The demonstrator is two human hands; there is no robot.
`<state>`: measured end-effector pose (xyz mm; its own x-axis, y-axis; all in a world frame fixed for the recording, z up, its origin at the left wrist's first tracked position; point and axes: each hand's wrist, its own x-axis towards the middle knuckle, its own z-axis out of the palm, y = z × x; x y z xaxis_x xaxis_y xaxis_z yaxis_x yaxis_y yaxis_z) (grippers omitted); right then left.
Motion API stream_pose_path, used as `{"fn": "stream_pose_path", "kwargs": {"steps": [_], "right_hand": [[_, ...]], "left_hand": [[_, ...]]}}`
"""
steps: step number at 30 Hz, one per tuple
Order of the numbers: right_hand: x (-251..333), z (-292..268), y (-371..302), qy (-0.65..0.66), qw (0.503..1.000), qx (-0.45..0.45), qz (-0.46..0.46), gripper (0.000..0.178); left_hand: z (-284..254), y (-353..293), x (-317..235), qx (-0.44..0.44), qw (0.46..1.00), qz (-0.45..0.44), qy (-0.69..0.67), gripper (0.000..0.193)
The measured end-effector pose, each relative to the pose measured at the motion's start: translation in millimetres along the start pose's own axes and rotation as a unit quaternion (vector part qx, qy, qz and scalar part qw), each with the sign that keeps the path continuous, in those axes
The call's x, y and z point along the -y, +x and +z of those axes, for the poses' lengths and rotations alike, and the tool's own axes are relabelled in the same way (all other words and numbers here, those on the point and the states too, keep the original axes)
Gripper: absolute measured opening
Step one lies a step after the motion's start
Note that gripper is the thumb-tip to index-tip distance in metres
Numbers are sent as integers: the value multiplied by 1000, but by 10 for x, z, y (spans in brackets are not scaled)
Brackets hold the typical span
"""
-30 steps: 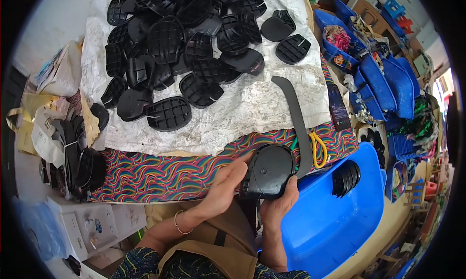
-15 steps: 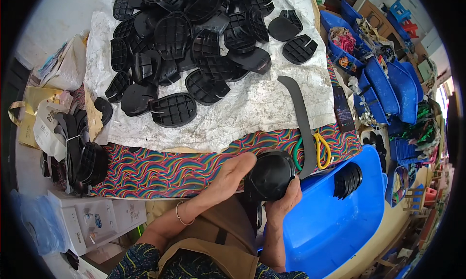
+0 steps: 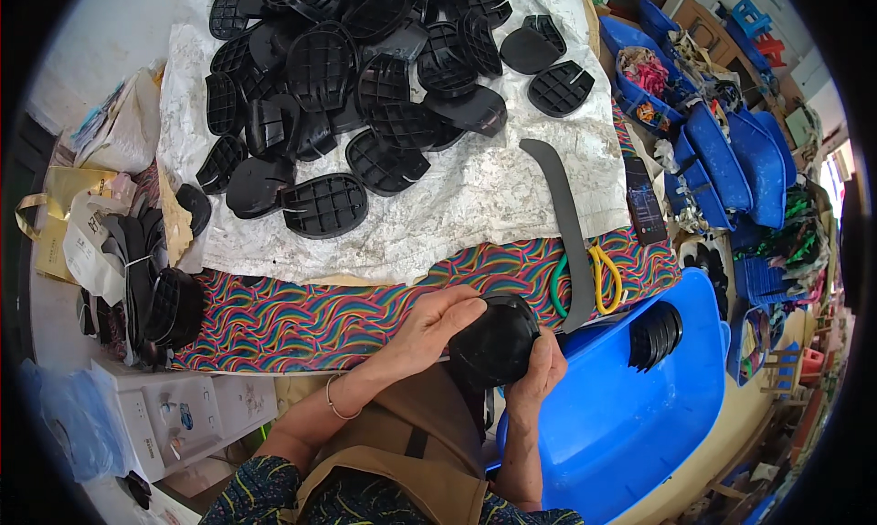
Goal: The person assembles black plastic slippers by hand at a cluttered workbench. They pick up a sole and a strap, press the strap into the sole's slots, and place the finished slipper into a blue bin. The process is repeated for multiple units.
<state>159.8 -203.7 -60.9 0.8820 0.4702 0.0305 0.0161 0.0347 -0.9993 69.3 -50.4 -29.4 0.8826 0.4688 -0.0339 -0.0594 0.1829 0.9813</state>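
Between my two hands, over my lap at the table's front edge, is a glossy black rounded heel piece. My left hand grips its left side, thumb along the upper edge. My right hand holds its lower right side with thumb and curled fingers. The underside of the piece is hidden. Beyond my hands, a pile of similar black heel pieces, many with gridded undersides, lies on a worn white sheet. Near my right hand, a long curved dark strip crosses the table edge.
Green and yellow loop handles lie beside the strip. A phone rests at the table's right edge. At lower right stands a blue tub holding a stack of black pieces. Bundled dark strips sit at left; more blue tubs stand at right.
The heel piece has turned in my hands and moved slightly left and down. My right thumb now lies further onto its edge. The things on the table look unchanged.
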Motion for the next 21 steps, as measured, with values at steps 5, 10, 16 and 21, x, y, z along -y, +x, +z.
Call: {"fn": "stream_pose_path", "kwargs": {"steps": [5,10,16,21], "right_hand": [[-90,-159,45,23,998,48,14,46],[73,-226,124,-9,995,98,-8,35],[118,-229,73,-11,987,159,16,27],[143,-258,67,10,980,198,29,26]], "left_hand": [[-7,-67,-32,43,990,-64,-121,28],[-92,-33,-85,54,993,-101,-28,28],[-87,-55,-72,84,991,-106,-7,25],[-151,-74,-203,125,981,-138,-59,25]]}}
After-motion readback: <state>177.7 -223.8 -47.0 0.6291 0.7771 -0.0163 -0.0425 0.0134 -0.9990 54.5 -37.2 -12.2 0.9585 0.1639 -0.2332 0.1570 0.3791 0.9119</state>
